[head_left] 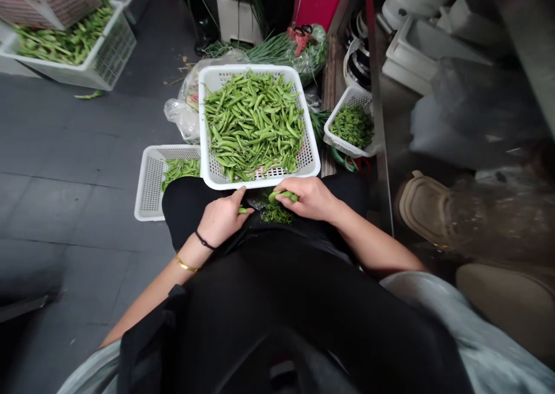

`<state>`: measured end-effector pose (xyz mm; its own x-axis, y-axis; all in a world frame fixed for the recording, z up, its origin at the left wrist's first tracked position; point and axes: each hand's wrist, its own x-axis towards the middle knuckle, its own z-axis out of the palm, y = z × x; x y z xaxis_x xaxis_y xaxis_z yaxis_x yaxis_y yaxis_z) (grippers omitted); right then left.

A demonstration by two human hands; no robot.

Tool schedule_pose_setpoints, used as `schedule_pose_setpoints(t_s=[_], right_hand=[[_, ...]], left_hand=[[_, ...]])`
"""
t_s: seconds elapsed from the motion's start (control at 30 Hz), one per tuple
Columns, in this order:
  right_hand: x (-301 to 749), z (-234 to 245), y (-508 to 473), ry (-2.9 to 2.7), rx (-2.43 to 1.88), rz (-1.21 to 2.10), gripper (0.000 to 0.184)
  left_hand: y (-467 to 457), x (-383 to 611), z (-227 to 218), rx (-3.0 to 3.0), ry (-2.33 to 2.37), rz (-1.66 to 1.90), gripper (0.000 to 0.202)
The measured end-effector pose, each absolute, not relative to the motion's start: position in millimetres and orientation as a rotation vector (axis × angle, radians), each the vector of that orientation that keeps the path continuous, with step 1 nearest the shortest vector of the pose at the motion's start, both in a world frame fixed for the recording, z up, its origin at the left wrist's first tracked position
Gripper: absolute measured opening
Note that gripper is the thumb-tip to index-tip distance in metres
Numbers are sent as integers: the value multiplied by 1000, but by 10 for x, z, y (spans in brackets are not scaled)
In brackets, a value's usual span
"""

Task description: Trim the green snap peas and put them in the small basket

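Trimming-style pinches occupy both bare hands in the head camera's view as a person in black (pixel 281 290) sits over a white perforated basket (pixel 260 184) heaped with green pea pods (pixel 255 122). The left hand (pixel 221 218) pinches a small green pod piece (pixel 243 210), mostly hidden, while the right hand (pixel 311 197) grips at least one plump pod (pixel 292 196) between thumb and curled fingers; the exact count cannot be told. Both hands are just in front of the basket's near rim, with green trimmings (pixel 276 214) between them. More pods lie in another white basket (pixel 144 180) at left. Each pod looks light and crisp, probably smooth enough to slip, and liable to snap or bruise under hard squeezing. The surest hold appears to be thumb and forefinger near the stem tip, the other hand lightly steadying the middle.
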<state>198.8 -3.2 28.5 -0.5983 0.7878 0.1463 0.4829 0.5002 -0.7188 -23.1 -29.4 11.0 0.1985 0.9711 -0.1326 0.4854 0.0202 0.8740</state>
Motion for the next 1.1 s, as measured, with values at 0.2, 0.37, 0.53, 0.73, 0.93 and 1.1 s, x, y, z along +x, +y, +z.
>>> schedule_pose_setpoints(t_s=[0.2, 0.37, 0.53, 0.73, 0.93, 1.1], right_hand=[[1918, 306, -49, -2396, -928, 873, 18], [1865, 322, 16, -2541, -786, 919, 21], [1913, 401, 156, -2391, -780, 1078, 23], [1793, 355, 123, -2541, -789, 685, 23], [1836, 266, 1, -2485, -1089, 267, 18], [2274, 400, -54, -2453, -1094, 538, 14]], left_hand=[[-264, -165, 276, 1517, 1109, 666, 18], [-170, -196, 144, 1131, 991, 607, 27], [-98, -240, 113, 1017, 801, 590, 29], [-130, -71, 57, 762, 706, 632, 31], [-140, -25, -38, 612, 909, 936, 33], [-181, -244, 45, 879, 1223, 1361, 26]])
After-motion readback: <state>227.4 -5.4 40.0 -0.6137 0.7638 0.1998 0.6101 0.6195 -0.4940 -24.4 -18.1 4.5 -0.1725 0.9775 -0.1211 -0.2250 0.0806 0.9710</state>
